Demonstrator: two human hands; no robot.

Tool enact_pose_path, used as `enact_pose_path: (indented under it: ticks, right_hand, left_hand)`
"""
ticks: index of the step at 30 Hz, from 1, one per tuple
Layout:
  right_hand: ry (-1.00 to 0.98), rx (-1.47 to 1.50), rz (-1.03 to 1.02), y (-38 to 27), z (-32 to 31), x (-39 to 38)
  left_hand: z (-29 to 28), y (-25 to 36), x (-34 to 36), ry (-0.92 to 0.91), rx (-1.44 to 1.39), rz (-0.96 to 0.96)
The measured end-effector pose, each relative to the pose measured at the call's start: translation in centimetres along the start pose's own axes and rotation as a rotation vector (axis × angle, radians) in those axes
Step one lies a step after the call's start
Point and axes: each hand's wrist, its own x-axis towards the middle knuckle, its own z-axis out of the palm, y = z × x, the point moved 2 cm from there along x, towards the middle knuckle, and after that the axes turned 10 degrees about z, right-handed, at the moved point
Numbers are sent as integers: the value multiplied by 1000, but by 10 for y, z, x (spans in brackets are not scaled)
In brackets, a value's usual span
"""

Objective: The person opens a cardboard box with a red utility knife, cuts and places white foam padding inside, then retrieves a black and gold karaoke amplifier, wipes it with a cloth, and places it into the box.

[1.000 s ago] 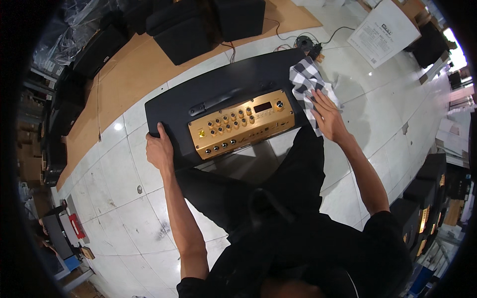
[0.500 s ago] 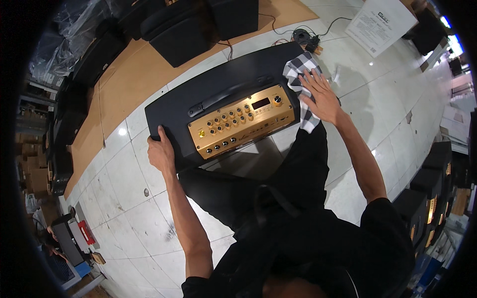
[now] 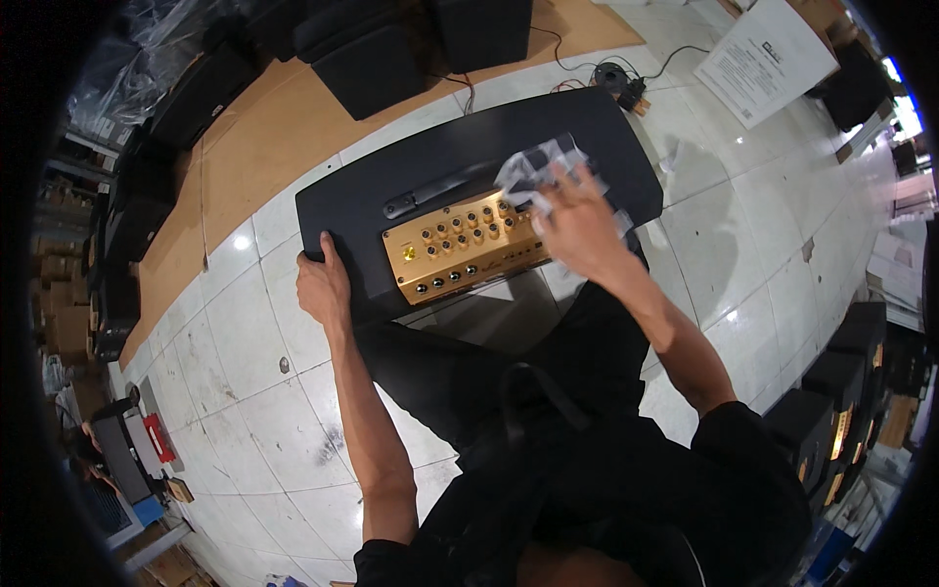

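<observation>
Between my legs stands a black portable speaker [image 3: 342, 235] with a carry handle [image 3: 440, 190] on top. A gold control panel [image 3: 460, 247] with several knobs and a lit yellow button faces up toward me. My left hand [image 3: 325, 287] grips the speaker's left end, thumb on the top and fingers down the side. Over the panel's right part, my right hand [image 3: 579, 227] presses a grey-and-white checkered cloth [image 3: 540, 164]; hand and cloth are blurred by motion. They hide the panel's display and right-hand knob.
More black speakers [image 3: 367, 73] stand on brown cardboard [image 3: 259, 147] at the far side. A coiled cable with a plug [image 3: 626, 86] lies beyond the speaker's far right corner. At the far right is a white box [image 3: 768, 64]. Speakers with gold panels [image 3: 817, 401] line the right.
My right hand has moved left with the cloth, from the speaker's right end to over the gold panel. My left hand keeps its grip. The speaker appears slightly farther right in view.
</observation>
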Motion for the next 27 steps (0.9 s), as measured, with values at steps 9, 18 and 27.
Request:
enact_pose_path:
  ticks: [9,18,27]
  right_hand:
    - [-88,-175,-115,-1,0,0]
    - [-291,-8,281,-83,9,56]
    - [-166,175,-51,-231,76,50]
  left_hand:
    - [-8,6,-5,12,-50,-8]
    - [-5,4,-2,0,-65,-41]
    - [3,-3,4,-56,-67,-23]
